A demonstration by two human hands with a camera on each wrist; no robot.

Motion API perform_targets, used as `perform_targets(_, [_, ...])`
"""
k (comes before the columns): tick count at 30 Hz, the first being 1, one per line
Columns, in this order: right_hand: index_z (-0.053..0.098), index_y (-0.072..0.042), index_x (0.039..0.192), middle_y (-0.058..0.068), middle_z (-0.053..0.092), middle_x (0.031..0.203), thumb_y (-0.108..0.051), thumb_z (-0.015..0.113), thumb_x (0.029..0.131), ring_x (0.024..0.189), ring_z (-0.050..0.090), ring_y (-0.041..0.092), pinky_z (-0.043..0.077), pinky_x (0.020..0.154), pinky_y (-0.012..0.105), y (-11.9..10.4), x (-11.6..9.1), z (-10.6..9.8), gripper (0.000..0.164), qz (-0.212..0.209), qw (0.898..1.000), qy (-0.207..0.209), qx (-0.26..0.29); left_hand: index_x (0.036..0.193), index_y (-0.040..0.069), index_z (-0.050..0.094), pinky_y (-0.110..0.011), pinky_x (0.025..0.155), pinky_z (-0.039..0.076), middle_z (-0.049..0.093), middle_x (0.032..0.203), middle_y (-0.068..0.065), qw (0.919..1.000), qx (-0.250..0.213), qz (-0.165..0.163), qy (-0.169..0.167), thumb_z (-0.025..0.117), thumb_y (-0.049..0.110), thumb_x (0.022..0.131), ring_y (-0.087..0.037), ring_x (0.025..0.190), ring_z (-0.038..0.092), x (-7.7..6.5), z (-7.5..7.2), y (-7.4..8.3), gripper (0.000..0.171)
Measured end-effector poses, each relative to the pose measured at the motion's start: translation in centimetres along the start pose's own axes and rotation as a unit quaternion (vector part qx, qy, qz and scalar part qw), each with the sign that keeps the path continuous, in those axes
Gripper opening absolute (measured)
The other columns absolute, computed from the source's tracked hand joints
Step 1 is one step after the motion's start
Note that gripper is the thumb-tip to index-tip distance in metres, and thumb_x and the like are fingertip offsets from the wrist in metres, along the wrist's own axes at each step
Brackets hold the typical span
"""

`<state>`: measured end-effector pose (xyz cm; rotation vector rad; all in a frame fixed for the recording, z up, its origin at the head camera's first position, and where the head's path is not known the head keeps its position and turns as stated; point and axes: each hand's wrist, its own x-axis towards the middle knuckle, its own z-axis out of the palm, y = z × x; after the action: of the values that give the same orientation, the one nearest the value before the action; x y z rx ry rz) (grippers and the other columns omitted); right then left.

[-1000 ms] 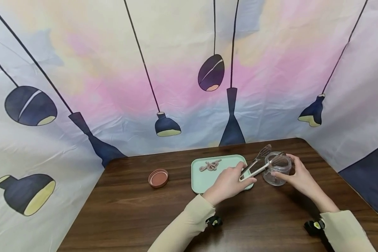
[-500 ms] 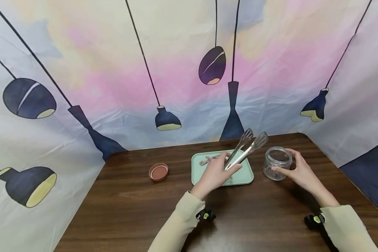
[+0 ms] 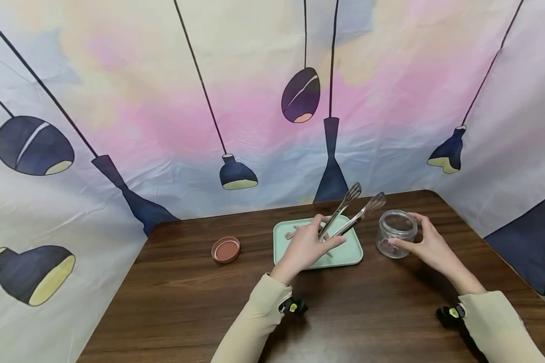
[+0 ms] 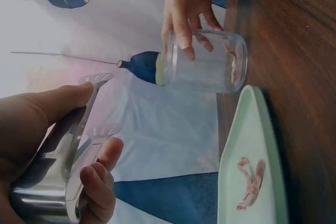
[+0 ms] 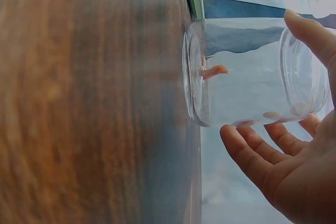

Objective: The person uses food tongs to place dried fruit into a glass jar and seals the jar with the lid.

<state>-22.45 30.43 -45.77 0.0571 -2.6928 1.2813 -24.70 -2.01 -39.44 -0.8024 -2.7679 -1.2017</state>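
My left hand (image 3: 305, 247) grips a pair of metal tongs (image 4: 47, 192) between thumb and fingers. Its two slotted heads stand apart, pointing up and away, with nothing between them. Below lies a pale green tray (image 3: 351, 254), and some pinkish-brown, strip-like pieces (image 4: 253, 184) rest on it, partly hidden by the hand in the head view. To the tray's right, a clear lidless jar (image 3: 392, 239) stands upright on the table. My right hand (image 3: 431, 249) holds it from the right, thumb and fingers on opposite sides. One similar small piece (image 5: 214, 72) sits at the jar's bottom.
A reddish-brown round lid (image 3: 226, 250) lies on the wooden table (image 3: 186, 302), left of the tray. Behind the table hangs a cloth (image 3: 163, 101) printed with lamps, close to the far edge.
My left hand has carried the tongs from over the jar's mouth leftward to above the tray, and their heads have come away from the jar. My right hand stays on the jar.
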Motion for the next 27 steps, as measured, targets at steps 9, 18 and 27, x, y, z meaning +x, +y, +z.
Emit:
perform_targets(9, [0.014,0.004,0.156,0.036,0.028,0.148,-0.046,0.077,0.088,0.123,0.042,0.052,0.042,0.089,0.063,0.2,0.3,-0.1,0.105,0.002,1.0,-0.006,-0.001,0.131,0.015,0.055,-0.029,0.053,0.038,0.065,0.085,0.007,0.9994,-0.023,0.0,0.024,0.07,0.053,0.092,-0.012,0.059,0.052,0.3,-1.3,-0.7,0.057])
perform_targets(18, [0.016,0.004,0.156,0.034,0.03,0.147,-0.044,0.079,0.088,0.123,0.043,0.051,0.042,0.089,0.062,0.3,0.4,0.0,0.104,-0.004,1.0,-0.006,0.004,0.136,0.011,0.054,-0.032,0.055,0.044,0.065,0.085,0.004,0.9968,-0.041,-0.015,0.067,0.071,0.05,0.093,-0.012,0.061,0.06,0.7,-3.2,-2.4,0.06])
perform_targets(27, [0.016,0.003,0.156,0.034,0.03,0.148,-0.045,0.078,0.088,0.12,0.045,0.049,0.043,0.086,0.059,0.1,0.1,-0.1,0.104,0.002,1.0,-0.006,0.001,0.139,0.009,0.053,-0.033,0.054,0.044,0.067,0.083,0.004,0.9944,-0.039,-0.017,0.097,0.07,0.05,0.093,-0.015,0.058,0.059,0.7,-4.7,-2.4,0.064])
